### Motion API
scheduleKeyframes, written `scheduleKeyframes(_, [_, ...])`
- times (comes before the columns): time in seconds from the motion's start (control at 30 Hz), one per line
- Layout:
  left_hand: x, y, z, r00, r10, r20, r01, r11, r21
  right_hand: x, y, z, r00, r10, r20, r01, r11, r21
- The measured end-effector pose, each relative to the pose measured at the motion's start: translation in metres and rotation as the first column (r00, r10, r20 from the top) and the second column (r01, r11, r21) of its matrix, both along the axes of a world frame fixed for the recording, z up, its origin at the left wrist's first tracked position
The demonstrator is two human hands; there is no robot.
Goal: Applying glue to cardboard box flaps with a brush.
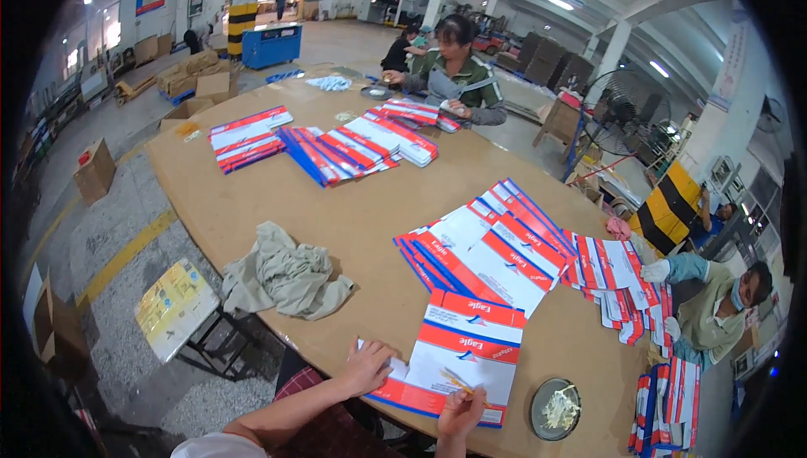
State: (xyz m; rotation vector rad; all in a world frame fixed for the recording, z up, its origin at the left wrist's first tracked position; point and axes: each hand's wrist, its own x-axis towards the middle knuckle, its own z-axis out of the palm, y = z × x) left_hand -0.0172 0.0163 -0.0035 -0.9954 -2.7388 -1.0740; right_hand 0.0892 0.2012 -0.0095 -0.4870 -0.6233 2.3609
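Observation:
A flat printed carton point(471, 344) in red, white and blue lies in front of me at the near table edge. My left hand point(368, 370) is closed on its left edge, where a white flap shows by the fingers. Over the carton's lower right part, my right hand point(461, 412) pinches a small bunch of thin yellowish strands point(456, 381), too fine to name surely. Farther right sits a round dark dish point(538, 420) holding similar pale strands point(561, 409). Just beyond my carton lies a fanned pile of matching cartons point(504, 252).
A crumpled grey-green cloth point(286, 277) lies left on the brown table point(336, 214). More carton piles point(345, 151) lie at the far side and right point(668, 399). Co-workers sit across point(458, 80) and at right point(714, 311). A stool point(176, 307) stands left.

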Motion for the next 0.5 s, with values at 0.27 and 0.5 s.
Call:
scheduleKeyframes(0.27, [-0.003,-0.006,-0.007,0.991,-0.067,0.115,0.059,0.996,0.07,0.005,0.005,-0.012,0.968,-0.063,0.242,-0.002,0.965,0.261])
scheduleKeyframes(0.5, [-0.013,-0.002,0.007,0.996,-0.061,0.068,0.041,0.965,0.261,-0.014,-0.01,0.028,0.968,0.027,0.251,-0.036,0.999,0.033])
